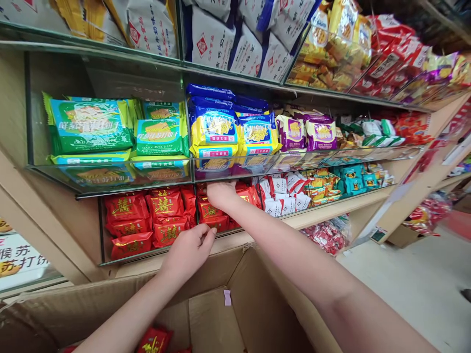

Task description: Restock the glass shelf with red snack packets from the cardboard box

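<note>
Red packets with gold characters (127, 206) fill the lower glass-fronted bins at the left and centre. My right hand (222, 195) reaches into the second red bin, under the upper shelf's edge; its fingers are hidden there. Just in front of the lower shelf, my left hand (191, 247) is closed with curled fingers near the bin's front edge, and whatever it may hold is hidden. Below both arms stands an open cardboard box (253, 294). Inside it lie a red packet (154, 340) and a small pink piece (227, 297).
Above the red bins, a shelf holds green biscuit packs (91, 122), blue and yellow packs (215, 127) and purple packs (321, 133). Small white and red packets (279, 193) sit to the right. Glass edges and a wooden upright (408, 211) border the shelves.
</note>
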{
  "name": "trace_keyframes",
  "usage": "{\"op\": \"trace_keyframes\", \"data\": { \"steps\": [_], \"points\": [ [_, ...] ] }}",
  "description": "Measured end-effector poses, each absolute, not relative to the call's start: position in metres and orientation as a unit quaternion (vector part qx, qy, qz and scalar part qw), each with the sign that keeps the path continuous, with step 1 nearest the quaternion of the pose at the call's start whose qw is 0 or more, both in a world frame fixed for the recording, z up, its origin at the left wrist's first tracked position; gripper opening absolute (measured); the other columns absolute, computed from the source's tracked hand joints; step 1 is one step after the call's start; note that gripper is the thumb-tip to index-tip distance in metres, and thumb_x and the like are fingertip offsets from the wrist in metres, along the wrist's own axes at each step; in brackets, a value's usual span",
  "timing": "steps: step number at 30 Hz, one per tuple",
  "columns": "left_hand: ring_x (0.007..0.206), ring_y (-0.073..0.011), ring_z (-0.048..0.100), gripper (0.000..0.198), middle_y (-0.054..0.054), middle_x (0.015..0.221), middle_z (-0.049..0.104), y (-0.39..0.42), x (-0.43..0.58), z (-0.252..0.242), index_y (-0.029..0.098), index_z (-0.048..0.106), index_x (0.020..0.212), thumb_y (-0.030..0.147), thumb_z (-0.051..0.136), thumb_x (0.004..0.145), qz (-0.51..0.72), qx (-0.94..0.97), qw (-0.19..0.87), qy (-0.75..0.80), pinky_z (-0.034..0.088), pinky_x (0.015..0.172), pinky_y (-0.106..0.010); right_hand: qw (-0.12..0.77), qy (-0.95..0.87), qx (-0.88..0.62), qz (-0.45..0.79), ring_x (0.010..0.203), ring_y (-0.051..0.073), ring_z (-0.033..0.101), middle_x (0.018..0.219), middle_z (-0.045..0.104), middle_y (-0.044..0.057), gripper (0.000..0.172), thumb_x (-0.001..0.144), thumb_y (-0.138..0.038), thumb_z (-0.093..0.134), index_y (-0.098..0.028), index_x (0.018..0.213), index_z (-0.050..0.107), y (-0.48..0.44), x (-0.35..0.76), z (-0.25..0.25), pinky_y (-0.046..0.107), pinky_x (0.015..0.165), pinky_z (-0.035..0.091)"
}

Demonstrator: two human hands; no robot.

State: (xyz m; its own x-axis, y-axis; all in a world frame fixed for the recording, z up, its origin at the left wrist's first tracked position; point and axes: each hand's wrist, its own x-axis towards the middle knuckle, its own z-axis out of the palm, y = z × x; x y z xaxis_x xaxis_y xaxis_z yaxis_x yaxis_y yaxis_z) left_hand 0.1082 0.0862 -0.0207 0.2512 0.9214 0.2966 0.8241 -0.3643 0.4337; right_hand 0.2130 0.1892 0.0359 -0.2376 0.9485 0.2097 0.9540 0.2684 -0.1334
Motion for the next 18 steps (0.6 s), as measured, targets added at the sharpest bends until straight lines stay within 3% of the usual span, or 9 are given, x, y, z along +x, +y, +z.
{"op": "trace_keyframes", "data": {
  "steps": [6, 10, 18],
  "points": [
    [0.045, -0.0119, 0.038, 0.031, 0.006, 0.047, 0.037, 0.085, 0.109, -0.021, 0.022, 0.042, 0.06, 0.04, 0.032, 0.083, 0.246, 0.79, 0.091, 0.554, 0.024, 0.048, -0.023, 0.166, -0.782, -0.598, -0.053, 0.108, 0.028, 0.047, 0.112, 0.054, 0.019, 0.034, 0.084, -0.019, 0.033, -0.011, 0.111, 0.051, 0.194, 0.213, 0.033, 0.044, 0.088, 0.036],
    [0.046, -0.0124, 0.038, 0.031, 0.005, 0.048, 0.038, 0.085, 0.109, -0.022, 0.023, 0.04, 0.059, 0.04, 0.03, 0.083, 0.245, 0.796, 0.086, 0.547, 0.025, 0.049, -0.023, 0.177, -0.791, -0.583, -0.056, 0.105, 0.026, 0.051, 0.105, 0.058, 0.018, 0.031, 0.082, -0.019, 0.037, -0.009, 0.106, 0.055, 0.194, 0.213, 0.033, 0.039, 0.088, 0.038],
    [0.049, -0.0141, 0.043, 0.03, 0.003, 0.052, 0.044, 0.089, 0.11, -0.025, 0.023, 0.04, 0.061, 0.041, 0.03, 0.083, 0.235, 0.804, 0.099, 0.537, 0.027, 0.052, -0.024, 0.181, -0.786, -0.589, -0.053, 0.106, 0.03, 0.047, 0.11, 0.056, 0.014, 0.034, 0.08, -0.013, 0.036, -0.018, 0.11, 0.05, 0.183, 0.211, 0.031, 0.067, 0.086, 0.019]
  ]
}}
